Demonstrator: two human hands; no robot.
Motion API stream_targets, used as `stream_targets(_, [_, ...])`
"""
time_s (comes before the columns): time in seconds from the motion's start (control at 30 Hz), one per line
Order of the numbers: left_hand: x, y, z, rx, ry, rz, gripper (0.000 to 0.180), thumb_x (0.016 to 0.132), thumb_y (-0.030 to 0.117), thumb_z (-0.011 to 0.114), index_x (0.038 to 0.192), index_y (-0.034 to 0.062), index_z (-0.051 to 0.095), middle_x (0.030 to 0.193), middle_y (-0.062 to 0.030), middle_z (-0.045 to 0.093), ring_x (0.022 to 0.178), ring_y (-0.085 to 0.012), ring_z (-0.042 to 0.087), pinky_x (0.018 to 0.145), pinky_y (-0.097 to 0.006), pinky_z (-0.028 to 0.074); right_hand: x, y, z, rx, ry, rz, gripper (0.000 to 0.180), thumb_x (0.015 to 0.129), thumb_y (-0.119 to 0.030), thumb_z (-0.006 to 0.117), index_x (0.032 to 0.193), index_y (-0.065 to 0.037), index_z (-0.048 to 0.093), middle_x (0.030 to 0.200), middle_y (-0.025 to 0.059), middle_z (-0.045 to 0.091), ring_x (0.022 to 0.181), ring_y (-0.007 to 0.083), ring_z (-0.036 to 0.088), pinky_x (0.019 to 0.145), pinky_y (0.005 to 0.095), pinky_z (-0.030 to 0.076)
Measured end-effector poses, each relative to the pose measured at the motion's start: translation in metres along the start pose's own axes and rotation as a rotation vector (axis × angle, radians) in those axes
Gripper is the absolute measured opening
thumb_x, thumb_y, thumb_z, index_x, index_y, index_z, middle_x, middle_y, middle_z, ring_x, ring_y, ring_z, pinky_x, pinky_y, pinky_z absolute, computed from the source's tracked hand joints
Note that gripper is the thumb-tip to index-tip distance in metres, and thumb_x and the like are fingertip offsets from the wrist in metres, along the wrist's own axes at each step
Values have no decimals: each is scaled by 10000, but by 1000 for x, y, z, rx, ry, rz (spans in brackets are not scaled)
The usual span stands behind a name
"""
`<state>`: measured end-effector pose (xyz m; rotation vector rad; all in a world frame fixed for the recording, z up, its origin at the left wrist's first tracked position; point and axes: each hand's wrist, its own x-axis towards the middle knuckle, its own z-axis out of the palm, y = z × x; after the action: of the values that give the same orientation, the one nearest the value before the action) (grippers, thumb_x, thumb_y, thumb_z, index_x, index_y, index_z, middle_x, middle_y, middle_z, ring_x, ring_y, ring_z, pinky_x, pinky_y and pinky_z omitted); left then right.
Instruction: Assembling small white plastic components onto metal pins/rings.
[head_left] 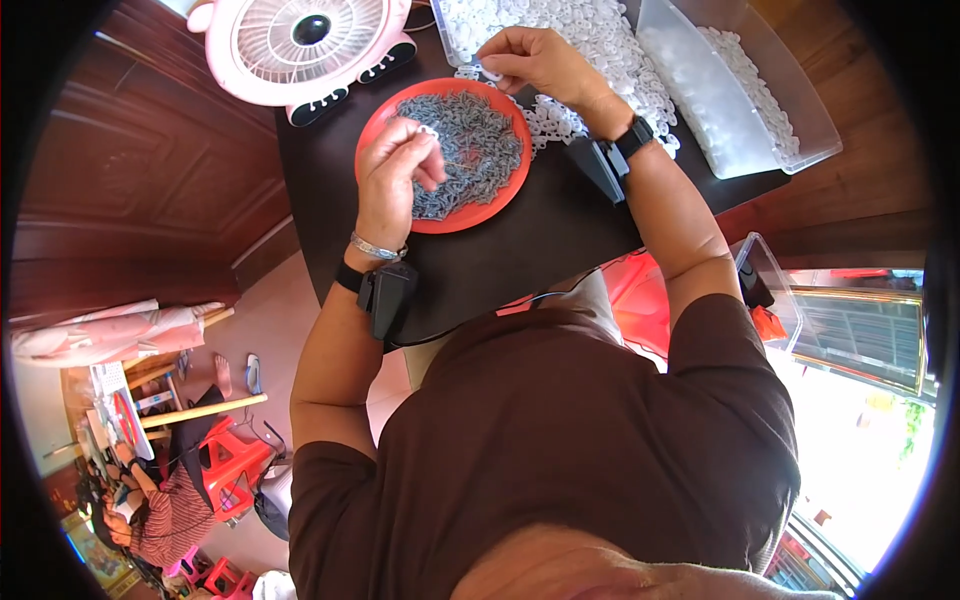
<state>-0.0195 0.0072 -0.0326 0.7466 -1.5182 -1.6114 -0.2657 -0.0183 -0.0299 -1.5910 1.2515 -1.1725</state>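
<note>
My left hand (392, 165) is over a round red plate (524, 170) with its fingers closed in a pinch. A small white plastic piece (429, 131) shows at its fingertips. The plate holds a heap of small grey screw-like pieces (480, 125). Beyond the plate's far right rim, my right hand (540, 68) has thumb and forefinger pinched together. At those fingertips is another small white plastic piece (490, 73), partly hidden by the fingers. Close behind this hand spreads a large pile of similar white pieces (590, 35), some of them ring-shaped.
A pink fan (305, 45) stands on the dark table (500, 265) at the far left. At the far right, a clear plastic bin (815, 120) holds more white pieces. Both wrists wear black strapped devices. Another person (165, 515) sits near red stools (235, 460) at lower left.
</note>
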Motion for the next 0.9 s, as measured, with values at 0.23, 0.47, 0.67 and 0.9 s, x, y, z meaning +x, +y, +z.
stream_targets(0.23, [-3,1,10,-124,-111,-33,170,901,157,454,857,7,523,885,-147,621,734,-188,611,647,-267,479,-19,-25,50,207,-217,-110,223,892,-67,570,1106,-20,611,891,12,636,783,60,576,723,205,480])
stream_targets(0.47, [0,-1,9,-279,-92,48,180,895,155,469,892,-3,554,923,-160,632,752,-191,614,678,-279,482,-21,-25,55,121,-151,-264,172,883,-87,573,1019,-22,655,842,28,665,778,67,589,744,224,482])
stream_targets(0.67, [-2,-3,11,-296,-125,6,175,889,149,465,873,-7,543,916,-159,624,792,-213,621,713,-299,484,-29,-40,59,136,-168,-86,184,922,-65,513,1061,-48,633,839,-16,599,751,37,531,696,192,451])
stream_targets(0.9, [0,-4,8,-373,-95,83,161,877,141,472,847,-5,533,891,-147,614,789,-222,622,713,-298,486,-28,-31,62,112,-155,-169,179,920,-69,525,1066,-35,622,836,-17,603,753,51,543,704,203,454])
